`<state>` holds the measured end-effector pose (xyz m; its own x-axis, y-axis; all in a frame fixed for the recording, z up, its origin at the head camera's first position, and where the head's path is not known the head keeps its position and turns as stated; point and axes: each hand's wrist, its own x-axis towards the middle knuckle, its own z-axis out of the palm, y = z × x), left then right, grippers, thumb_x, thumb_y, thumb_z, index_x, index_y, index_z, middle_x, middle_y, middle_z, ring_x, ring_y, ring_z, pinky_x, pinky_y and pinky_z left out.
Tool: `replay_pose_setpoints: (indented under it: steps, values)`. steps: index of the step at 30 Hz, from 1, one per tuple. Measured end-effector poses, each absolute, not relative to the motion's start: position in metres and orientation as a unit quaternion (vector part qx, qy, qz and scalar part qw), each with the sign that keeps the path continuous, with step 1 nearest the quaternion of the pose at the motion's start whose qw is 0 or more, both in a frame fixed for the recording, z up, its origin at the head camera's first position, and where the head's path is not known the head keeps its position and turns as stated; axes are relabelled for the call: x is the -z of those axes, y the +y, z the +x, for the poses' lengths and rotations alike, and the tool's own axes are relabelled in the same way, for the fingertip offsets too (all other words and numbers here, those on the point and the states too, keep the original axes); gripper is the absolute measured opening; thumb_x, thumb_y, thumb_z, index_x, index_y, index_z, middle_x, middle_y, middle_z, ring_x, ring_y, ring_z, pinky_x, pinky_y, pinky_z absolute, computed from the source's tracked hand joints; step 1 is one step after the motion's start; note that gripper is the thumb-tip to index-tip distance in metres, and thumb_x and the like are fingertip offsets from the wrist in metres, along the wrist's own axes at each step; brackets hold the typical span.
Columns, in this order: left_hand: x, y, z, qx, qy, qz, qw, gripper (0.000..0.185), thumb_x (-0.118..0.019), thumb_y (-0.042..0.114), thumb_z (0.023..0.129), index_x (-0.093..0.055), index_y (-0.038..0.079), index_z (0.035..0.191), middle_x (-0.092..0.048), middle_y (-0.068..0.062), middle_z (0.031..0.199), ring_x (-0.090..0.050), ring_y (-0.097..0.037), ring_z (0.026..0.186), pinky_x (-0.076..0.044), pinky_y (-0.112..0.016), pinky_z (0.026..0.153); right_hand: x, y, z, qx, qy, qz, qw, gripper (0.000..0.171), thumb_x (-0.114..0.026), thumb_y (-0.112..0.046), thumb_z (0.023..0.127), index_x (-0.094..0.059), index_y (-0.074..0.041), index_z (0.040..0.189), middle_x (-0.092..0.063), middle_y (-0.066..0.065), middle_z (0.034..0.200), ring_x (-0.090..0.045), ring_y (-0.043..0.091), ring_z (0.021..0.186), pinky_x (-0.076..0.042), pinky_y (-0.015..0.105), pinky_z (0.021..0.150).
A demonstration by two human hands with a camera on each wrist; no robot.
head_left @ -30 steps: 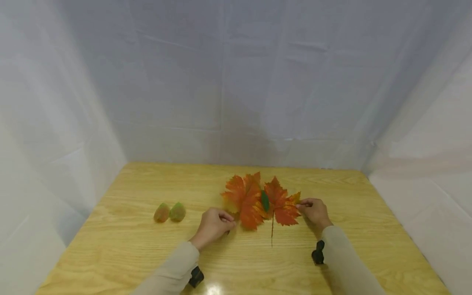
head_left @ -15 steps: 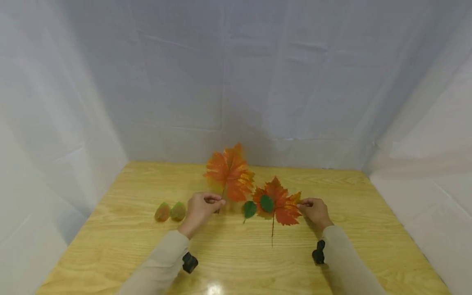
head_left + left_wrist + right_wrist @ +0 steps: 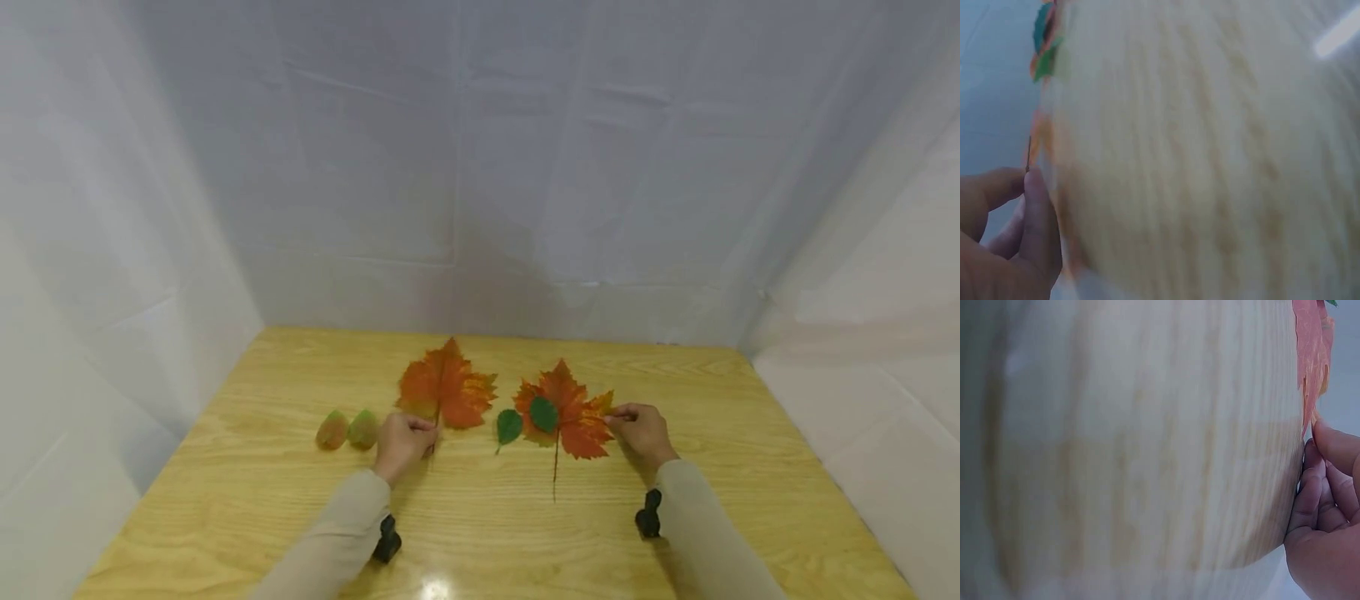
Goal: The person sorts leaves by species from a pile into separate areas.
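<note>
Left hand [image 3: 401, 442] pinches stem of left maple leaf [image 3: 445, 387], blade low over table [image 3: 247, 492], just right of two small pale leaves [image 3: 347, 430]. Right hand [image 3: 639, 429] pinches edge of right maple leaf [image 3: 572, 410], flat on table, one green leaf [image 3: 543, 413] on it, another [image 3: 508, 425] just beside. Step looks like laying out the left leaf; next calls for letting go of the stem.

Blurred wooden table [image 3: 1135, 450] fills most of the view. At three o'clock the right hand [image 3: 1325, 512] pinches the orange-red leaf [image 3: 1310, 356], which runs toward one o'clock.
</note>
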<state>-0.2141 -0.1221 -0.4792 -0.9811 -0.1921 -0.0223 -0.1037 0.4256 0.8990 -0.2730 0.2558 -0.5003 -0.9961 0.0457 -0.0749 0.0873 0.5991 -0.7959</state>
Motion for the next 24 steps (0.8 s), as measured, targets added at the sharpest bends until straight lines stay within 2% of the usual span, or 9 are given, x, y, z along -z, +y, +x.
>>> replay_pose_setpoints:
  steps: [5, 12, 16, 24]
  values:
    - [0.4868, -0.1248, -0.2162, 0.499, -0.861, 0.089, 0.034, 0.011, -0.074, 0.008, 0.081, -0.074, -0.001, 0.075, -0.066, -0.005, 0.059, -0.06, -0.013, 0.051, -0.051, -0.027, 0.051, 0.4996, 0.2559, -0.2722, 0.448, 0.893, 0.03, 0.021, 0.026, -0.065, -0.016, 0.091, -0.067, 0.004, 0.107, -0.065, 0.016, 0.098, -0.061, 0.026, 0.087, -0.052, 0.037, 0.073]
    - [0.4845, -0.1264, -0.2212, 0.399, -0.912, 0.05, 0.083, 0.013, -0.075, 0.006, 0.079, -0.072, 0.002, 0.067, -0.066, -0.005, 0.061, -0.054, -0.012, 0.052, -0.046, -0.026, 0.048, 0.4966, 0.2549, -0.2699, 0.455, 0.89, 0.023, 0.013, 0.026, -0.067, -0.019, 0.09, -0.068, 0.004, 0.103, -0.065, 0.014, 0.093, -0.06, 0.023, 0.082, -0.051, 0.034, 0.068]
    - [0.4823, -0.1272, -0.2214, 0.391, -0.916, 0.052, 0.073, 0.015, -0.075, 0.006, 0.08, -0.071, 0.001, 0.066, -0.065, -0.006, 0.059, -0.053, -0.013, 0.049, -0.043, -0.025, 0.046, 0.4964, 0.2545, -0.2701, 0.447, 0.894, 0.031, 0.025, 0.027, -0.066, -0.019, 0.091, -0.068, 0.003, 0.106, -0.065, 0.014, 0.097, -0.06, 0.024, 0.086, -0.051, 0.036, 0.073]
    - [0.4865, -0.129, -0.2216, 0.391, -0.916, 0.059, 0.072, 0.022, -0.075, 0.01, 0.081, -0.07, 0.003, 0.062, -0.063, -0.004, 0.055, -0.051, -0.013, 0.045, -0.041, -0.026, 0.044, 0.4969, 0.254, -0.2703, 0.454, 0.889, 0.044, 0.026, 0.028, -0.066, -0.019, 0.092, -0.067, 0.004, 0.108, -0.065, 0.015, 0.099, -0.061, 0.024, 0.087, -0.051, 0.035, 0.073]
